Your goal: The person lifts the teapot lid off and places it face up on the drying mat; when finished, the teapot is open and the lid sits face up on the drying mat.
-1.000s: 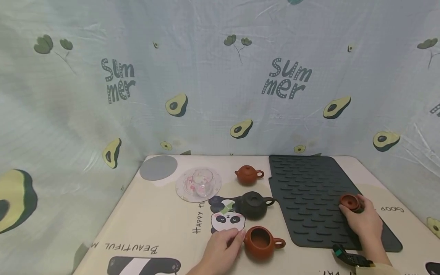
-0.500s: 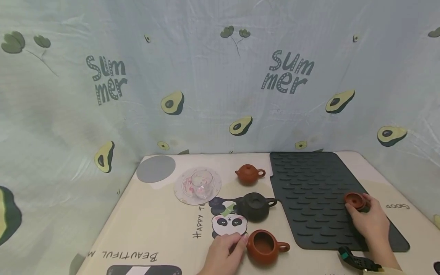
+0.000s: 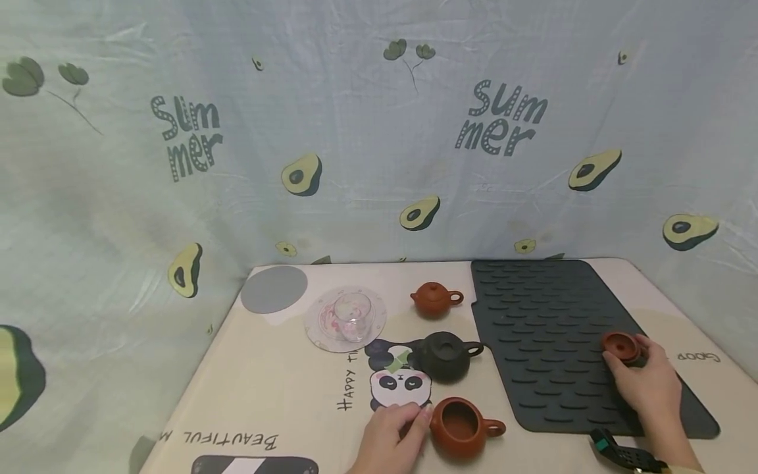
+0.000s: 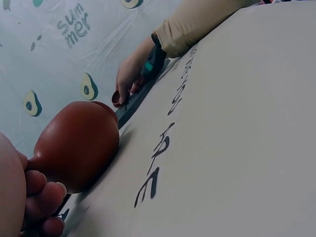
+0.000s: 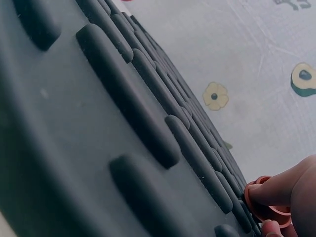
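Note:
A lidless red-brown clay teapot (image 3: 459,428) stands on the table at the front in the head view, its handle to the right. My left hand (image 3: 393,438) pinches its spout, which the left wrist view (image 4: 38,160) shows beside my curled fingers. Over the right part of the black ribbed mat (image 3: 556,368), my right hand (image 3: 648,382) holds a small red-brown teapot lid (image 3: 620,345) by its edge, hollow underside up. In the right wrist view, the thumb and fingers pinch the lid (image 5: 270,217) close to the mat's surface.
A black teapot (image 3: 445,357) stands behind the lidless one, and a smaller lidded red teapot (image 3: 435,300) farther back. Left of them, a clear glass cup (image 3: 353,317) sits on a round patterned coaster (image 3: 316,336). A printed curtain (image 3: 355,131) hangs behind the table.
The head view has shifted, so everything sits slightly differently in frame. Both hands keep their holds, the left at the teapot's spout and the right on the lid over the mat.

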Available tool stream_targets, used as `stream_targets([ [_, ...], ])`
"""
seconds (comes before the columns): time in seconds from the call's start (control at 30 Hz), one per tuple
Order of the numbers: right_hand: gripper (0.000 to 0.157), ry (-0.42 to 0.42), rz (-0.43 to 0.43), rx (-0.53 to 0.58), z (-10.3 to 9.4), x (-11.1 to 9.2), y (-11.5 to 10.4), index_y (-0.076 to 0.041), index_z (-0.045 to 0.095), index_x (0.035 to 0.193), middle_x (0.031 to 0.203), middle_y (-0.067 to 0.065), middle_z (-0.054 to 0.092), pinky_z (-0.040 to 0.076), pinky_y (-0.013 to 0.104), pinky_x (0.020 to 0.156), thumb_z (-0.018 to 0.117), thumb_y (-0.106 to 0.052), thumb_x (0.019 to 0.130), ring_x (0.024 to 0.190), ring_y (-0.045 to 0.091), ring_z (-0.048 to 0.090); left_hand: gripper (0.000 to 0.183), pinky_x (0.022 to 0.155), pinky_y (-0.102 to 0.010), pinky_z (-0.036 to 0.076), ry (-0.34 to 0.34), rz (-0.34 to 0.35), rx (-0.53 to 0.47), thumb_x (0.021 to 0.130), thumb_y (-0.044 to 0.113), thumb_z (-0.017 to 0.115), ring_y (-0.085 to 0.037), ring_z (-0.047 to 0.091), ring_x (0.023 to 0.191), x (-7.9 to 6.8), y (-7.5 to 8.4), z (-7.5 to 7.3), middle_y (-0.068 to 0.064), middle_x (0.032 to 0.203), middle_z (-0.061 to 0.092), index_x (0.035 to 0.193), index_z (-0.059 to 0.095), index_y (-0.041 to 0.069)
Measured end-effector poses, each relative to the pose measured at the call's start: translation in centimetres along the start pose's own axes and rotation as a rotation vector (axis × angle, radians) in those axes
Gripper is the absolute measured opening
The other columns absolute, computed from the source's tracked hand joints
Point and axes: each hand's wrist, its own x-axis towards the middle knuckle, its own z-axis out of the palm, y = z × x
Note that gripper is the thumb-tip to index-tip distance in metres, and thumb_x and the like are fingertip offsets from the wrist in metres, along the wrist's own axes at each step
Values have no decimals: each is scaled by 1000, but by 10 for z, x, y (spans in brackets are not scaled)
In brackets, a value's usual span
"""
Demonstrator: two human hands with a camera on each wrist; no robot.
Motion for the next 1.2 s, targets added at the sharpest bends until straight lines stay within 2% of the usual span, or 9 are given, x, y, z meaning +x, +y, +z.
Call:
stream_targets([
  [0.17, 78, 16, -23, 14, -2, -1, 0, 9, 21, 156, 152, 40, 29, 23, 65, 111, 63, -19, 97, 138, 58, 30, 41, 61, -23, 37, 13, 16, -2, 107, 42, 53, -1, 50, 66, -1, 2, 3, 15, 62, 47, 70, 59, 25],
  [0.4, 77, 53, -63, 44, -3, -2, -4, 12, 26, 153, 145, 43, 35, 25, 66, 109, 65, -21, 95, 133, 60, 33, 40, 60, -22, 36, 30, 75, 43, 107, 41, 52, -2, 47, 64, 0, 3, -1, 16, 61, 45, 71, 59, 26],
  [0.67, 78, 39, -1, 79, -1, -5, -3, 10, 21, 156, 150, 41, 30, 23, 66, 110, 61, -21, 97, 137, 59, 28, 39, 59, -19, 35, 14, 98, -9, 107, 38, 54, 0, 48, 63, 0, 0, 0, 16, 61, 43, 70, 58, 25],
  [0.97, 76, 68, 13, 127, -1, -8, -7, 10, 22, 155, 150, 41, 30, 23, 64, 112, 59, -21, 96, 138, 58, 28, 40, 58, -18, 35, 27, 110, -13, 107, 39, 55, 0, 47, 62, -1, 0, 0, 16, 62, 43, 69, 56, 24],
  [1.2, 74, 94, 22, 143, -3, -11, -9, 12, 24, 154, 150, 41, 31, 22, 64, 112, 57, -21, 96, 138, 58, 28, 37, 60, -19, 36, 25, 105, -26, 107, 37, 55, -1, 50, 65, -1, -1, 0, 16, 62, 45, 73, 63, 23],
])
